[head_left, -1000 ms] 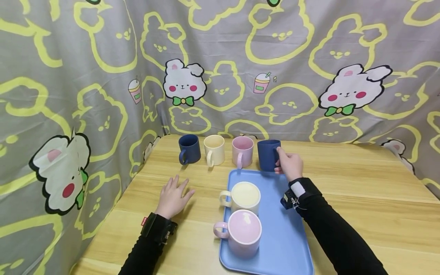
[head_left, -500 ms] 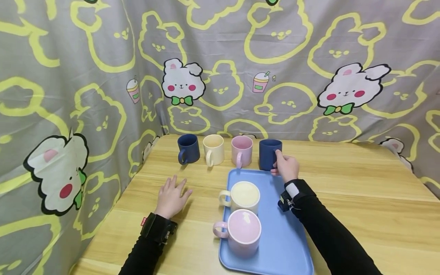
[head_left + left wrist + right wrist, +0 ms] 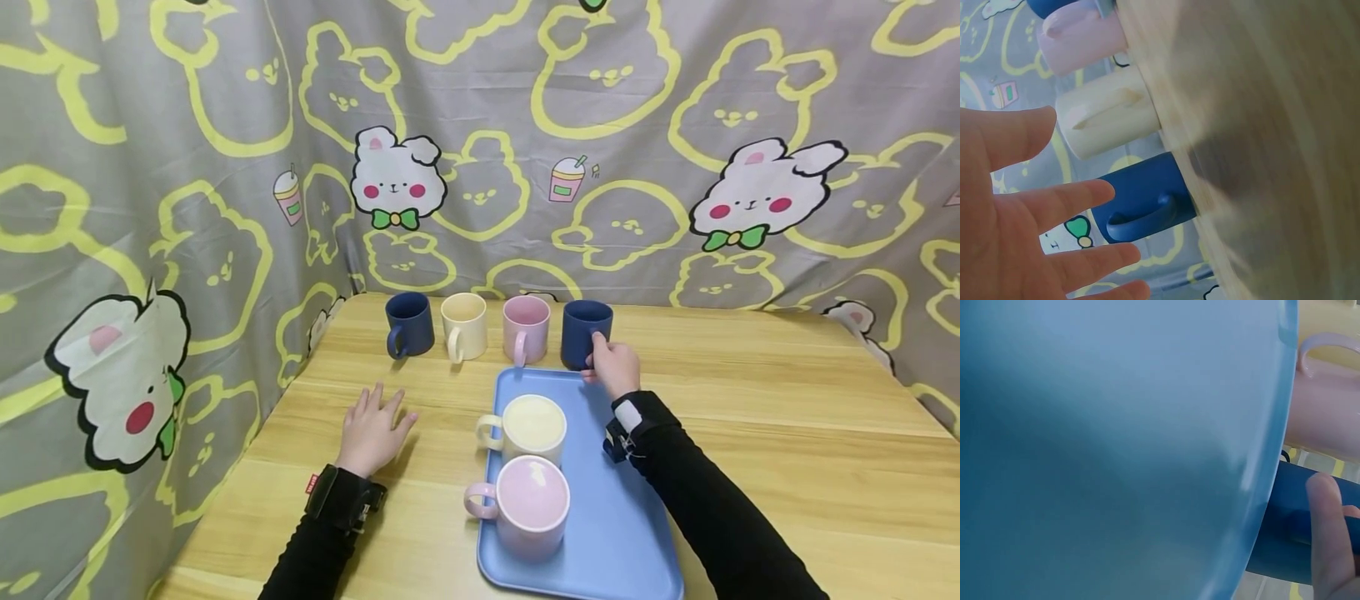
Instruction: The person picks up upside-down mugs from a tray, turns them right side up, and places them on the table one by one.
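At the right end of a row of mugs, my right hand (image 3: 618,369) grips the handle of a navy mug (image 3: 579,333). In the right wrist view the thumb lies along that handle, beside the blue tray's rim (image 3: 1272,437). My left hand (image 3: 372,435) is held with fingers spread over the table, nearest a second navy mug (image 3: 1141,194) and touching no mug. Between the two navy mugs stand a cream mug (image 3: 465,327) and a pink mug (image 3: 527,327). All four handles face toward me or the hand.
On the blue tray (image 3: 622,533), a cream mug (image 3: 534,429) and a pink mug (image 3: 532,508) stand one behind the other at its left side, handles jutting left over the rim. A patterned grey curtain (image 3: 480,108) closes off the table's back and left.
The navy mug in my right hand has shifted slightly, from a slight tilt to upright beside the pink mug. My left hand has stayed nearly where it was.
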`<state>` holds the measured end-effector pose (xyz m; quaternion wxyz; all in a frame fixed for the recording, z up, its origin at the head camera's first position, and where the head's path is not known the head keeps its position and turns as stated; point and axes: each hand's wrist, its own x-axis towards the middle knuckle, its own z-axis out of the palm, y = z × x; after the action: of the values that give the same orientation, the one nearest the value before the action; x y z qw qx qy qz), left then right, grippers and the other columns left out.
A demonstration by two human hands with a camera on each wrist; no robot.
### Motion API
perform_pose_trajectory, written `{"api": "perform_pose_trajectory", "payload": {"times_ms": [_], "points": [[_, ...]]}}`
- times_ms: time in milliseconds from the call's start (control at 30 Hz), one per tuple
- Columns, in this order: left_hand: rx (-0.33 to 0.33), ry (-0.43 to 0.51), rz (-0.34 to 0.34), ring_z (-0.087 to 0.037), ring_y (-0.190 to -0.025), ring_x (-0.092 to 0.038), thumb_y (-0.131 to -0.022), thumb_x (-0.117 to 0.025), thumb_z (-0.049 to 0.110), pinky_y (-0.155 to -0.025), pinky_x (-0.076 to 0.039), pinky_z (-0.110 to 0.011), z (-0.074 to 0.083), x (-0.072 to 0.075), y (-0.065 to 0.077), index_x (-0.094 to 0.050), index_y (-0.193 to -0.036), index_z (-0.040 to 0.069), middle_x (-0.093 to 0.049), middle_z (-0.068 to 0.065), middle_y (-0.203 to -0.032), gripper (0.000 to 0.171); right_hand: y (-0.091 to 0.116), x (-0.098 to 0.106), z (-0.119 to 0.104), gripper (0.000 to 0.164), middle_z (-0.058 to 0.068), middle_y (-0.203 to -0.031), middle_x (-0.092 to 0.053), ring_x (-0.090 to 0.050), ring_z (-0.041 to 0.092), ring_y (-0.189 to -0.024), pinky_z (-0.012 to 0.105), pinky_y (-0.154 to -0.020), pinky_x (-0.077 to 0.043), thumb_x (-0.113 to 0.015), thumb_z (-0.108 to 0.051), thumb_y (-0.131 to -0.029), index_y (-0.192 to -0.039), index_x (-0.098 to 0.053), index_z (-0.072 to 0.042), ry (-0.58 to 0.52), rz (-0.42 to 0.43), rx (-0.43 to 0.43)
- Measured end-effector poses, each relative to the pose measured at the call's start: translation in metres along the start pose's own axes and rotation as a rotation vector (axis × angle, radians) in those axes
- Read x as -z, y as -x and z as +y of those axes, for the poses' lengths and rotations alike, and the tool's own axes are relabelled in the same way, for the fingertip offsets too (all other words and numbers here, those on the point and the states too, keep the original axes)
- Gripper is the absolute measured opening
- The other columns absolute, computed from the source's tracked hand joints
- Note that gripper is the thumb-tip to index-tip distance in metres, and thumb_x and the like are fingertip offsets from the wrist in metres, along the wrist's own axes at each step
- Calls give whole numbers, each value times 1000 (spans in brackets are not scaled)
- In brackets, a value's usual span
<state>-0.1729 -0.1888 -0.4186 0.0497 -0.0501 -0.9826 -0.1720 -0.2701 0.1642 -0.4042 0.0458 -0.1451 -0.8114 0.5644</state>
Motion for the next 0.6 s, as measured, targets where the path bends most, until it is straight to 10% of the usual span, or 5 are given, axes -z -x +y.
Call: {"api": "perform_pose_trajectory", "payload": {"times_ms": [600], "points": [[10, -4, -3, -53, -136, -24, -99, -53, 38, -106, -20, -68, -1, -1, -1, -51, -139, 2, -31, -34, -147, 53, -1, -2, 10, 52, 17, -79, -66, -64, 9, -55, 27, -60, -57, -35, -30, -104, -97, -61, 14, -5, -45, -10]]}}
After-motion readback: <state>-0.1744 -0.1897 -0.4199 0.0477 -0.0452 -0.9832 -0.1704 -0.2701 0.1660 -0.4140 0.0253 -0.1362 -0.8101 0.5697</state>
